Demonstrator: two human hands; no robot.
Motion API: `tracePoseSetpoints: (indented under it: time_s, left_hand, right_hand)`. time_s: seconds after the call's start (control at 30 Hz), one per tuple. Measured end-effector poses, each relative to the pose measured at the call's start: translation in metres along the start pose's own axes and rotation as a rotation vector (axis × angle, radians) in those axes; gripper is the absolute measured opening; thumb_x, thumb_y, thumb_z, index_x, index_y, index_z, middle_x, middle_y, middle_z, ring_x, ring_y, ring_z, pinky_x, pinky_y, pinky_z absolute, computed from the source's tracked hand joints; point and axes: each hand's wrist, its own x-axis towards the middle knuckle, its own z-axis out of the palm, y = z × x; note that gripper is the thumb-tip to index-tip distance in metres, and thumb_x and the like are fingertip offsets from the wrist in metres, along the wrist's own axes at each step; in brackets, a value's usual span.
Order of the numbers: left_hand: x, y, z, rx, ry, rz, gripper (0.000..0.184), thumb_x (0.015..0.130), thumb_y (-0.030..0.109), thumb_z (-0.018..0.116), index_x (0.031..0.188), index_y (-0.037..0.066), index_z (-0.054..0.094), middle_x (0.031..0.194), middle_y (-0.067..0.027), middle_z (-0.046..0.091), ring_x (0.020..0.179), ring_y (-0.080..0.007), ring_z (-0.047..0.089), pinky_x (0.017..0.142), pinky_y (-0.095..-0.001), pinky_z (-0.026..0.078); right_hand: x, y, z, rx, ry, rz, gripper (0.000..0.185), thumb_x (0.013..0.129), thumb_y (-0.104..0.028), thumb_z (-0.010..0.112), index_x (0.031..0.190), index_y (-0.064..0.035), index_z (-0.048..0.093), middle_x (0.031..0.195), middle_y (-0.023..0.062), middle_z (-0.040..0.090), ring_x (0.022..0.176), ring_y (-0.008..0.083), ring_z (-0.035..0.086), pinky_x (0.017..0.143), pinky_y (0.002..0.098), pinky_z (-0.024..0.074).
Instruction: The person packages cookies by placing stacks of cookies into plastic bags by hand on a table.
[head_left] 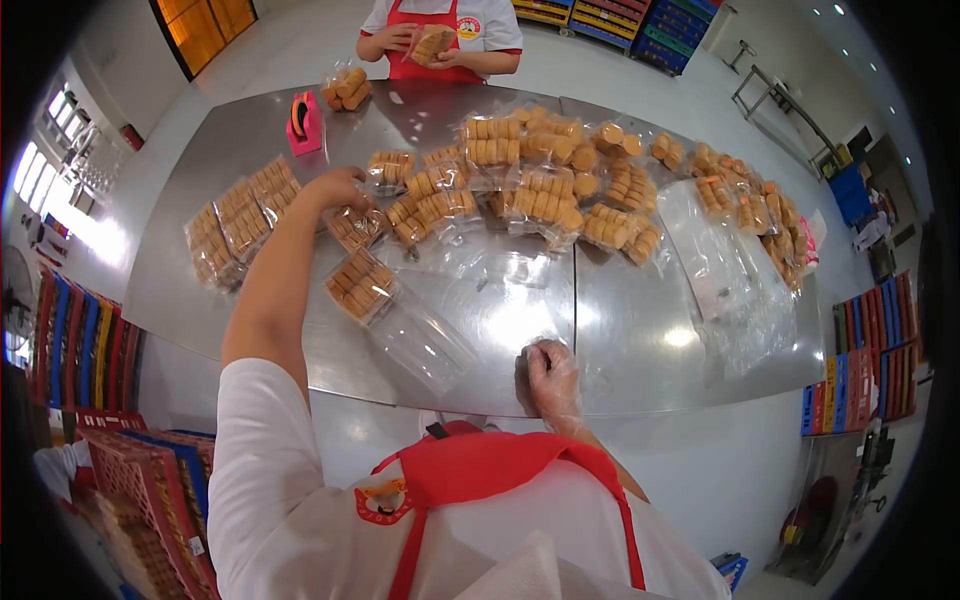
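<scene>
My left hand reaches far over the table, its fingers curled over a clear bag of round biscuits. Part of the grip is hidden by the hand itself. Nearer to me lies another bag of biscuits, its long empty plastic end trailing to the lower right. My right hand, in a clear plastic glove, rests closed at the table's near edge, with nothing visible in it. Left of my left forearm, several filled bags lie in a row.
The steel table carries a heap of bagged biscuits, more bags at right, and flat clear plastic bags. A pink tape dispenser stands at the far left. Across the table, a co-worker in a red apron holds a bag.
</scene>
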Motion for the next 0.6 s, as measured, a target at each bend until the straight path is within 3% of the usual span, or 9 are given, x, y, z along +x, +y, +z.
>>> tracePoseSetpoints:
  time_s: [0.13, 0.23, 0.33, 0.4, 0.43, 0.5, 0.6]
  left_hand:
    - [-0.011, -0.013, 0.006, 0.02, 0.055, 0.177, 0.077, 0.056, 0.021, 0.089, 0.126, 0.004, 0.061, 0.109, -0.016, 0.069, 0.104, -0.0288, 0.065, 0.089, -0.037, 0.05]
    - [-0.064, 0.016, -0.007, 0.091, 0.305, 0.2, 0.067, 0.061, 0.018, 0.086, 0.121, 0.001, 0.061, 0.104, -0.0153, 0.069, 0.099, -0.0253, 0.065, 0.086, -0.0344, 0.051]
    - [-0.108, 0.021, -0.011, -0.502, 0.48, 0.32, 0.059, 0.069, 0.014, 0.081, 0.121, -0.003, 0.059, 0.109, -0.0157, 0.067, 0.101, -0.0241, 0.066, 0.086, -0.0339, 0.053]
    - [-0.132, 0.02, 0.009, -1.075, 0.573, 0.485, 0.054, 0.075, 0.011, 0.077, 0.123, -0.004, 0.056, 0.112, -0.0162, 0.065, 0.103, -0.0241, 0.066, 0.087, -0.0339, 0.054]
    - [-0.146, 0.023, 0.021, -1.36, 0.619, 0.572, 0.052, 0.077, 0.009, 0.074, 0.124, -0.004, 0.055, 0.114, -0.0164, 0.064, 0.104, -0.0241, 0.065, 0.087, -0.034, 0.055]
    - [-0.184, 0.041, 0.052, -1.745, 0.644, 0.629, 0.053, 0.083, 0.01, 0.07, 0.13, -0.002, 0.05, 0.121, -0.0154, 0.061, 0.106, -0.0261, 0.065, 0.092, -0.0385, 0.055]
    - [-0.226, 0.089, 0.105, -2.136, 0.415, 0.579, 0.046, 0.087, 0.013, 0.065, 0.129, 0.002, 0.051, 0.125, -0.0149, 0.059, 0.115, -0.0275, 0.06, 0.099, -0.0426, 0.051]
  right_hand:
    - [0.001, 0.001, 0.001, -0.013, -0.016, -0.022, 0.015, 0.09, -0.011, 0.062, 0.093, 0.0029, 0.067, 0.093, 0.02, 0.068, 0.088, 0.0344, 0.065, 0.08, 0.0391, 0.0505]
    - [0.011, 0.009, 0.001, -0.075, -0.057, -0.114, 0.015, 0.09, -0.011, 0.062, 0.093, 0.0029, 0.068, 0.09, 0.0202, 0.067, 0.083, 0.0335, 0.065, 0.077, 0.038, 0.0508]
    - [0.029, -0.002, -0.011, -0.094, -0.188, -0.088, 0.017, 0.091, -0.012, 0.06, 0.094, 0.0035, 0.067, 0.088, 0.0218, 0.066, 0.081, 0.0342, 0.065, 0.076, 0.0386, 0.0505]
    - [0.037, -0.033, -0.034, -0.136, -0.327, -0.001, 0.017, 0.091, -0.011, 0.059, 0.095, 0.0037, 0.067, 0.087, 0.0224, 0.065, 0.08, 0.0346, 0.065, 0.075, 0.0386, 0.05]
    - [0.04, -0.027, -0.045, -0.399, -0.396, -0.046, 0.02, 0.091, -0.015, 0.059, 0.095, 0.0031, 0.066, 0.087, 0.0229, 0.064, 0.079, 0.0326, 0.065, 0.073, 0.039, 0.0493]
    - [0.031, -0.053, -0.081, -0.471, -0.453, -0.095, 0.025, 0.092, -0.022, 0.061, 0.092, 0.0027, 0.068, 0.08, 0.0179, 0.067, 0.078, 0.0302, 0.065, 0.07, 0.0393, 0.0499]
    - [0.018, -0.077, -0.102, 0.348, -0.468, 0.304, 0.032, 0.088, -0.019, 0.062, 0.117, -0.005, 0.066, 0.103, 0.0155, 0.067, 0.093, 0.0288, 0.064, 0.077, 0.0387, 0.0527]
